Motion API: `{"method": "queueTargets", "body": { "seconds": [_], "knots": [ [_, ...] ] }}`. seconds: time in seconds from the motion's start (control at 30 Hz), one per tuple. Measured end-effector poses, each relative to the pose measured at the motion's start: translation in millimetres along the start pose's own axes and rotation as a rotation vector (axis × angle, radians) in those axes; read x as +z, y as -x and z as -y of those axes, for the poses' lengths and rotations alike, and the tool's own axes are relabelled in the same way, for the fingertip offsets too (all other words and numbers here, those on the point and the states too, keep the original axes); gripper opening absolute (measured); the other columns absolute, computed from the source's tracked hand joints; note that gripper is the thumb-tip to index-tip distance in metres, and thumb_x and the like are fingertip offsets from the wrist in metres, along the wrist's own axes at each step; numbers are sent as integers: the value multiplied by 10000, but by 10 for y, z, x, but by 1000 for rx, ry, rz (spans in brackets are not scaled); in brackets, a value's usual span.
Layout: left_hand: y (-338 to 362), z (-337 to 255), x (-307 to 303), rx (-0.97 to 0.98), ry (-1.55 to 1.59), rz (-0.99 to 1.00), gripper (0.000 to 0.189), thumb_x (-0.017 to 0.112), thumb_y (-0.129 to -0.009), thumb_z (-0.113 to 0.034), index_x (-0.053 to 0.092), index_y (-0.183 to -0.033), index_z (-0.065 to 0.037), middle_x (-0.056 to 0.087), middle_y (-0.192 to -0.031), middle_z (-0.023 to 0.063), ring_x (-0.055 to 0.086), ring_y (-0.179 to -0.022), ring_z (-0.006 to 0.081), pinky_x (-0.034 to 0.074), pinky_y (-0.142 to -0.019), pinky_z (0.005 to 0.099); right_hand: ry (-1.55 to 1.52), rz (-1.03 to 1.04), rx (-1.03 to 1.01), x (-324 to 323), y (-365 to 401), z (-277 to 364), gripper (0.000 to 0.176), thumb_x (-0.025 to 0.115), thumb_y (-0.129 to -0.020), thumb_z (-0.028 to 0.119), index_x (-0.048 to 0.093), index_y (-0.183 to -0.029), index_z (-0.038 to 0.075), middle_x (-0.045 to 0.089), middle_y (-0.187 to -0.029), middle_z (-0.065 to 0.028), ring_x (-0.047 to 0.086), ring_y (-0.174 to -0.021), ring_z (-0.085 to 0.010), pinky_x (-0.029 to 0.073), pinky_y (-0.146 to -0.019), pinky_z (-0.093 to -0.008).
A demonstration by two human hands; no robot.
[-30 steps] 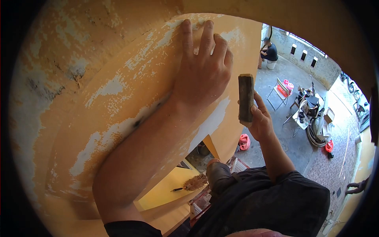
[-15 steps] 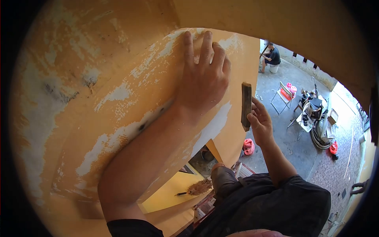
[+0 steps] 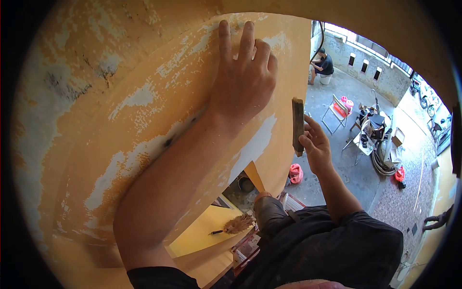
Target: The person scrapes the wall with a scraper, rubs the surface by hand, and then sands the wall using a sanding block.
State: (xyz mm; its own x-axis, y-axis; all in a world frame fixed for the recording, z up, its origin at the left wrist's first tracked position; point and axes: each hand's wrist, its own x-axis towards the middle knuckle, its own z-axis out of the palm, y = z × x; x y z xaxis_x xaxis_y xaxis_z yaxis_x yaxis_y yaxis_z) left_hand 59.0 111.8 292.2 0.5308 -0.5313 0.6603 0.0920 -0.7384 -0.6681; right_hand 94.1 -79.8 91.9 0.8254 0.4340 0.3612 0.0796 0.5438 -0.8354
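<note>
My left hand (image 3: 245, 72) is up against the orange wall (image 3: 187, 96), back towards me. Its index and middle fingers stretch out over the surface near the curved upper edge, while the other fingers are bent; nothing shows in it. White patches (image 3: 139, 98) and flaking paint mark the wall around my left forearm. In my right hand (image 3: 315, 144) is a narrow, worn sanding block (image 3: 298, 126), pinched upright between thumb and fingers. The block stands apart from my left hand, just off the wall's right edge.
Below lies a feather duster (image 3: 238, 224) on a yellow surface. Down on the floor are a pink bag (image 3: 296, 174), a folding chair (image 3: 337, 113) with pink items, and a heaped chair (image 3: 363, 139) beside a coiled hose (image 3: 382, 164). Farther back, a person (image 3: 325, 65) sits on a white bucket.
The view has tilted so more of the yard's far wall shows. My left hand sits slightly higher in the picture, with the index and middle fingers closer together. The right hand still grips the block.
</note>
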Motion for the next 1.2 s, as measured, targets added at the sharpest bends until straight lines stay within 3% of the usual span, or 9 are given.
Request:
{"method": "queueTargets", "body": {
  "seconds": [0.83,0.9,1.03,1.1,1.2],
  "knots": [
    [6,10,14,6,18,-26,267,613,-851,-251,698,-960,-22,611,-1044,114,455,-1246,341,231,-1063,699,62,-10,-74,4,-160,4,584,657,-888,81,402,-1406,-8,583,-1155,-77,561,-873,-100,506,-729,-249],
    [0,14,27,17,93,-91,218,586,-796,-157,703,-894,-2,624,-979,168,470,-1219,388,237,-1057,722,69,-58,-129,-37,-261,-4,588,669,-887,101,408,-1402,-10,593,-1165,-73,569,-867,-93,499,-748,-241],
    [-1,6,20,17,89,-88,217,583,-794,-158,704,-886,-3,624,-980,169,475,-1213,390,238,-1057,721,148,-78,-254,15,-475,148,595,679,-894,140,407,-1401,-15,605,-1160,-76,579,-871,-89,497,-761,-238],
    [6,5,-5,9,38,-6,281,620,-841,-264,703,-944,-16,607,-1057,122,448,-1252,352,227,-1065,700,168,-95,-322,117,-597,288,592,680,-894,149,414,-1398,-13,604,-1157,-85,586,-873,-93,497,-760,-237],
    [8,14,-9,11,47,-12,271,618,-836,-256,707,-922,-15,608,-1063,124,454,-1249,352,228,-1067,695,377,-170,-455,164,-852,424,523,687,-885,151,497,-1358,37,610,-1130,-94,595,-888,-118,490,-756,-255]
  ]
}}
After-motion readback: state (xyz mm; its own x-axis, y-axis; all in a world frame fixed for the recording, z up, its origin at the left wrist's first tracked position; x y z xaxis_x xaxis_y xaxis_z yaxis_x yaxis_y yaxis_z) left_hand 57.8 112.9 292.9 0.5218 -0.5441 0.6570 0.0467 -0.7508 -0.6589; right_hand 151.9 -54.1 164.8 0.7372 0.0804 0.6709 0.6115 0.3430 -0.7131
